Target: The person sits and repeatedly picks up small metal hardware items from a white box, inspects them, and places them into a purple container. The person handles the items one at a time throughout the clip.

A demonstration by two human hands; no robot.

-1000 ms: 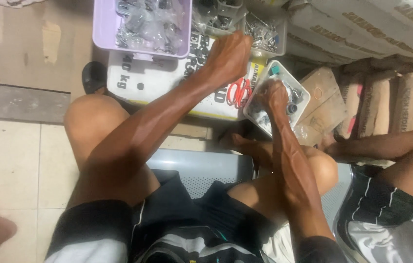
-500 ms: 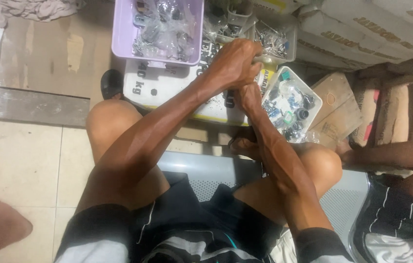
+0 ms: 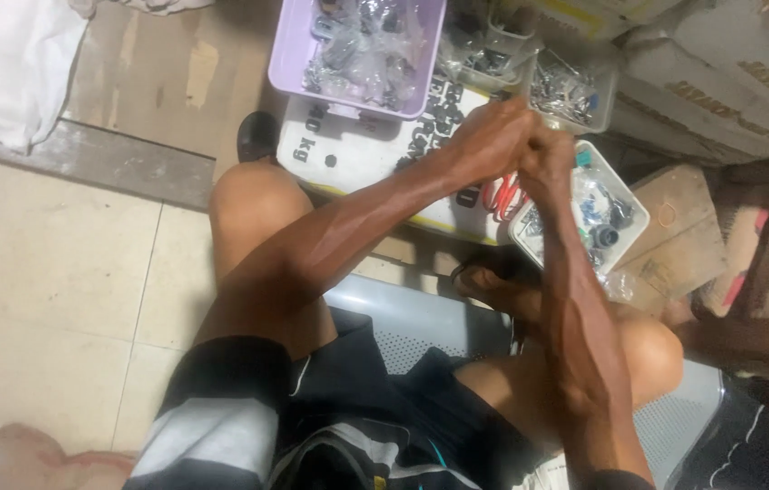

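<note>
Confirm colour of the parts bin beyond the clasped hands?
Lilac plastic bin, seen in the head view, its only view.

Beige tiled floor [image 3: 49,299] meets a worn concrete step [image 3: 94,159]; grey perforated bench [image 3: 421,322] below.

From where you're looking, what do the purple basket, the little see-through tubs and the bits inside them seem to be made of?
The purple basket looks like matte moulded plastic: even pastel colour, rounded rim. The clear tubs seem thin glossy plastic, since the contents show through the walls. The small parts inside look mostly metal, grey with bright glints, though too small to be sure. The box beside them is probably brown cardboard, dull and creased.
</note>
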